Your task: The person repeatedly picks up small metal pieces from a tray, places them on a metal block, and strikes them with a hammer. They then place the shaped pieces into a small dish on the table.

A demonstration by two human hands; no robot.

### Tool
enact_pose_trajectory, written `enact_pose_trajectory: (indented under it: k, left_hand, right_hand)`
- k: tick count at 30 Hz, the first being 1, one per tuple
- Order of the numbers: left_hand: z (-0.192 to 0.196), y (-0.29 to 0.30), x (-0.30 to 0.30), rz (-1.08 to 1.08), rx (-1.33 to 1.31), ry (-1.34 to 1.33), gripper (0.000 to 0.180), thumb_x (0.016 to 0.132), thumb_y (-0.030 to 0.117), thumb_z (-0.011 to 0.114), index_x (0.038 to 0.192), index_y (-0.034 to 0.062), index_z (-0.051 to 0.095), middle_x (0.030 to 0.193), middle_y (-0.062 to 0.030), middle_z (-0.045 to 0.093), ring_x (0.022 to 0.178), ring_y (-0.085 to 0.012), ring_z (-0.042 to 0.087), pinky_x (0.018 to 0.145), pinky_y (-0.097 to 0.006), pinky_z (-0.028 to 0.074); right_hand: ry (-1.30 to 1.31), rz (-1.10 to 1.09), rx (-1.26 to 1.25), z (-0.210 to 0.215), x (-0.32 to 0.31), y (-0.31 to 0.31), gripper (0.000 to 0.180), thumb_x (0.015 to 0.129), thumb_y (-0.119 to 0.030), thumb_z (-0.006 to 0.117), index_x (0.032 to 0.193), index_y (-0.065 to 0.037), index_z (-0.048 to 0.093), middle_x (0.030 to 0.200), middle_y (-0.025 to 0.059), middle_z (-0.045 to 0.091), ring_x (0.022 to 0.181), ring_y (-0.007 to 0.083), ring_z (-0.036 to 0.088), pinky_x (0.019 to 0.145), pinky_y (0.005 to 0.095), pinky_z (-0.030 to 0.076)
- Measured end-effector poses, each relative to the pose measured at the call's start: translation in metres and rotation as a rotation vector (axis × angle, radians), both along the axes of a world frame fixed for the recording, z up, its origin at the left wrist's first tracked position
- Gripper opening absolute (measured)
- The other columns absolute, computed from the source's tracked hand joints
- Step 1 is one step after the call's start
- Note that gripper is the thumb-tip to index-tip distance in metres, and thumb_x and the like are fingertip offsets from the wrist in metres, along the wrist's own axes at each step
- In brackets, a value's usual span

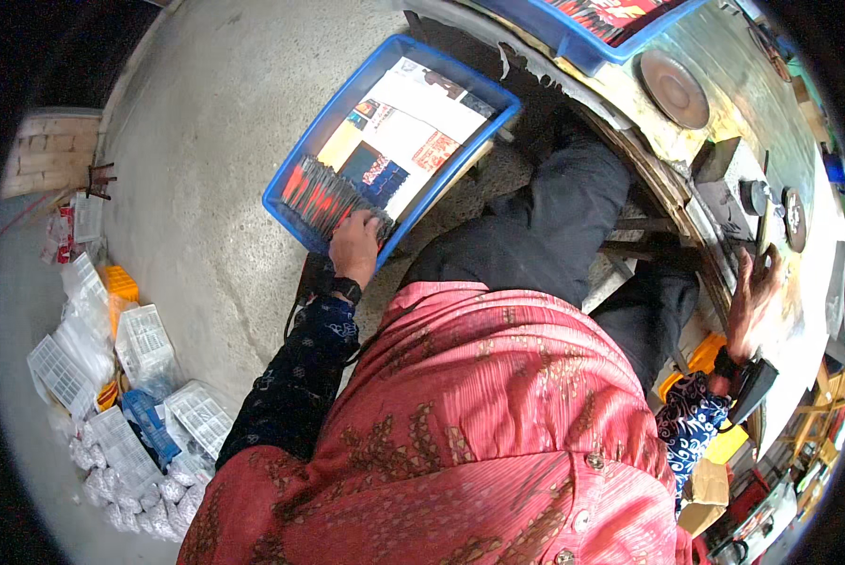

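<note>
My left hand [354,247] reaches into a blue plastic crate [285,172] at my left. Its fingers are closed on the near end of a tightly packed row of thin black-and-red flat pieces [321,200] standing on edge; their exact kind is unclear. Printed sheets [420,118] line the rest of the crate's bottom. At the table's edge on the right, my right hand [759,297] has its fingers apart and appears to hold nothing. Just beyond it sits a grey metal block with a dark round knob [731,195]. A dark disc [794,218] is beside that block.
A second blue crate [587,45] with similar pieces rests on the worktable [724,71] at the far right, near a brown round plate [674,88]. Clear plastic boxes [149,348] and white bagged items [144,499] crowd the floor [210,188] at left.
</note>
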State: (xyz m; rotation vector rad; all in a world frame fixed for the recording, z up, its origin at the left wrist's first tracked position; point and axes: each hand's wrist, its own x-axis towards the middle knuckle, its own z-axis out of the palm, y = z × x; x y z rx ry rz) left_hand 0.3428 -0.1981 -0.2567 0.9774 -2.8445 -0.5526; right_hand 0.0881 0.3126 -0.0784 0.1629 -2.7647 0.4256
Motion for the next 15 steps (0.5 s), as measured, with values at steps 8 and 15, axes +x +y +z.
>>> enact_pose_trajectory:
  k: [8, 15]
  left_hand:
    - [-0.005, -0.020, 0.003, -0.015, -0.046, 0.030, 0.012, 0.089, 0.013, 0.058, 0.094, 0.0097, 0.068, 0.087, -0.0157, 0.066, 0.082, -0.0370, 0.063, 0.070, -0.047, 0.050]
    - [0.012, -0.016, -0.017, -0.383, -0.169, 0.203, 0.016, 0.082, 0.005, 0.058, 0.095, 0.0058, 0.068, 0.093, -0.0134, 0.065, 0.090, -0.0352, 0.061, 0.078, -0.045, 0.048]
  right_hand:
    - [-0.069, 0.018, -0.098, 0.001, -0.001, 0.000, 0.059, 0.093, -0.036, 0.063, 0.132, 0.005, 0.048, 0.124, 0.0245, 0.057, 0.110, 0.0333, 0.058, 0.097, 0.0390, 0.043]
    - [-0.026, -0.004, -0.111, -0.003, -0.001, 0.000, 0.054, 0.092, -0.033, 0.063, 0.129, 0.002, 0.050, 0.120, 0.0255, 0.060, 0.112, 0.0362, 0.057, 0.097, 0.0401, 0.042]
